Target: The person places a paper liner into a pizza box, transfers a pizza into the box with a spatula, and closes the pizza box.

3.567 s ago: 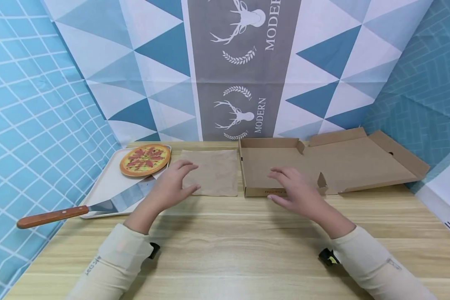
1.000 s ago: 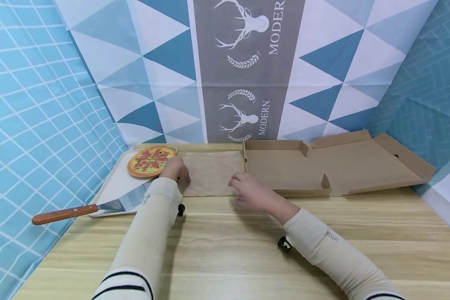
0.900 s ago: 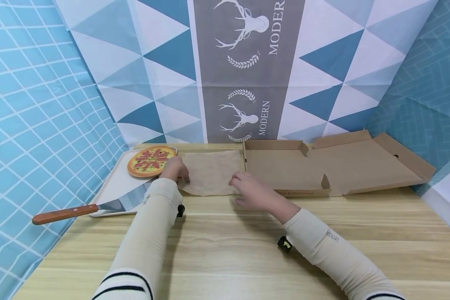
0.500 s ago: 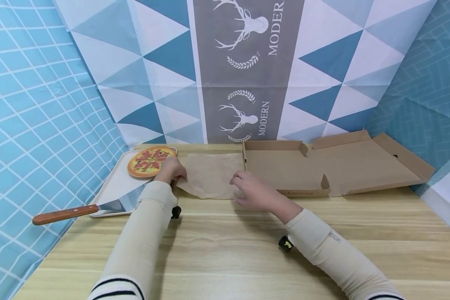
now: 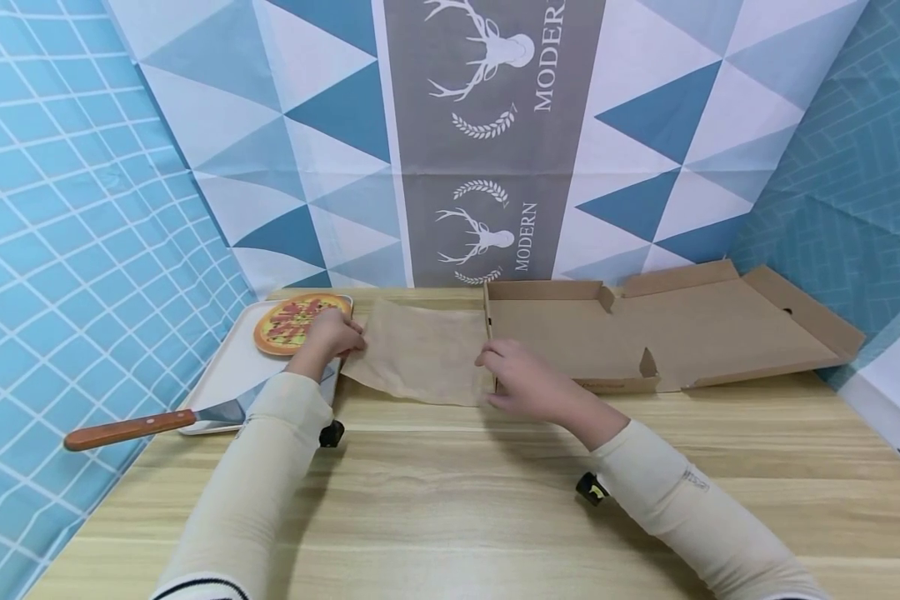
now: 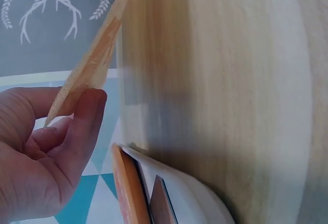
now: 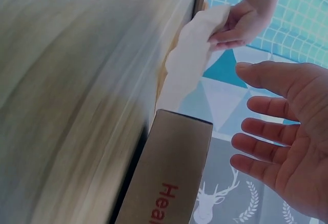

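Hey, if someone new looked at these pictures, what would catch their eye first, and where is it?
Probably the bright pizza on the white tray at the left, with a wooden-handled spatula jutting past the tray's edge. Next, the cardboard pizza box at the right, its lid folded open. Between tray and box, the left hand pinches the left edge of a thin brown paper sheet, while the right hand is open near its right edge.

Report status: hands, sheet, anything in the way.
Left hand pinching sheet, left end raised. Right hand open, holding nothing, near sheet's right edge. Open box close on sheet's right.
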The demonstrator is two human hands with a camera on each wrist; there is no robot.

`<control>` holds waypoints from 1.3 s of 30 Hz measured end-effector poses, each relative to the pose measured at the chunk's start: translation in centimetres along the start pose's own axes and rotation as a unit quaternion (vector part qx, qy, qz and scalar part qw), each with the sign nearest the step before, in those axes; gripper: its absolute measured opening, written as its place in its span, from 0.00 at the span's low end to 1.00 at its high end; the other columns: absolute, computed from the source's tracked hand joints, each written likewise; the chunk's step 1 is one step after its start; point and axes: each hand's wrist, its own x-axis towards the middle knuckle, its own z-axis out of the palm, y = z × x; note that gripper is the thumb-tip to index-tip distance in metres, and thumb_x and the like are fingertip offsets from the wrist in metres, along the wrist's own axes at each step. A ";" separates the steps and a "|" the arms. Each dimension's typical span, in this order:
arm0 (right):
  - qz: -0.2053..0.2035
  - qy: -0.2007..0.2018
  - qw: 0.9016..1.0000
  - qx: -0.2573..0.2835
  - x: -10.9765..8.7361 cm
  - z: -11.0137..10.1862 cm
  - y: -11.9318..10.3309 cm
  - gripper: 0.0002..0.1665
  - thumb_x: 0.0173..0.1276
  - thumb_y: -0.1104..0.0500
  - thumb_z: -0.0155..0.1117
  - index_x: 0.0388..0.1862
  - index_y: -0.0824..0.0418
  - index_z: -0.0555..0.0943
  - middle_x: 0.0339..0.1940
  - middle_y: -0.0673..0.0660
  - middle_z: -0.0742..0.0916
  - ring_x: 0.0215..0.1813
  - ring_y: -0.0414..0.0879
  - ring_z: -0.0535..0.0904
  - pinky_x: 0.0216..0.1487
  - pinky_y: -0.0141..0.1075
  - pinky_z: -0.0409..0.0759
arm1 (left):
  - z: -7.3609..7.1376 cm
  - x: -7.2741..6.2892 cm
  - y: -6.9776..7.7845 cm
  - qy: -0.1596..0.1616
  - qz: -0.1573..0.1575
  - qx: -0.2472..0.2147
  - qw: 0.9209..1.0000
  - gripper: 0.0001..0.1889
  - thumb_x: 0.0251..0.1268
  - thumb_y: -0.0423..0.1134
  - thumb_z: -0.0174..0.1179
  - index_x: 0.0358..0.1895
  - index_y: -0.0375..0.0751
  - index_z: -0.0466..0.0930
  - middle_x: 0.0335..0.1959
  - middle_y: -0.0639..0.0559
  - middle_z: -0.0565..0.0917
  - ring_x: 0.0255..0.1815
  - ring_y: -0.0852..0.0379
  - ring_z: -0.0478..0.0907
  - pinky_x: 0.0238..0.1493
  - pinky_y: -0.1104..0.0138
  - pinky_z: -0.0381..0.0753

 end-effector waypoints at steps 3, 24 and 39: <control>0.000 -0.004 1.000 -0.004 -0.4 -0.2 0.2 0.25 0.55 0.59 0.76 0.49 0.68 0.78 0.47 0.60 0.81 0.50 0.54 0.77 0.54 0.45 0.75 | -0.2 -0.5 -0.2 0.008 0.001 -0.029 1.000 0.12 0.57 0.32 0.67 0.45 0.31 0.84 0.37 0.43 0.79 0.23 0.58 0.74 0.32 0.63 0.80; 0.026 0.010 1.000 0.000 -3.6 -1.7 2.1 0.28 0.56 0.58 0.76 0.53 0.70 0.77 0.51 0.63 0.81 0.54 0.58 0.76 0.57 0.49 0.74 | -2.3 -4.7 -0.6 0.050 0.033 -0.200 0.978 0.18 0.62 0.31 0.63 0.54 0.26 0.78 0.36 0.48 0.79 0.24 0.65 0.77 0.29 0.72 0.80; 0.078 0.016 0.997 0.017 -5.4 -2.5 2.7 0.27 0.58 0.58 0.75 0.53 0.69 0.77 0.54 0.63 0.80 0.56 0.59 0.76 0.57 0.50 0.74 | -3.4 -7.2 -0.8 0.037 0.030 -0.352 0.935 0.15 0.62 0.32 0.66 0.51 0.31 0.78 0.30 0.60 0.83 0.26 0.65 0.82 0.28 0.70 0.81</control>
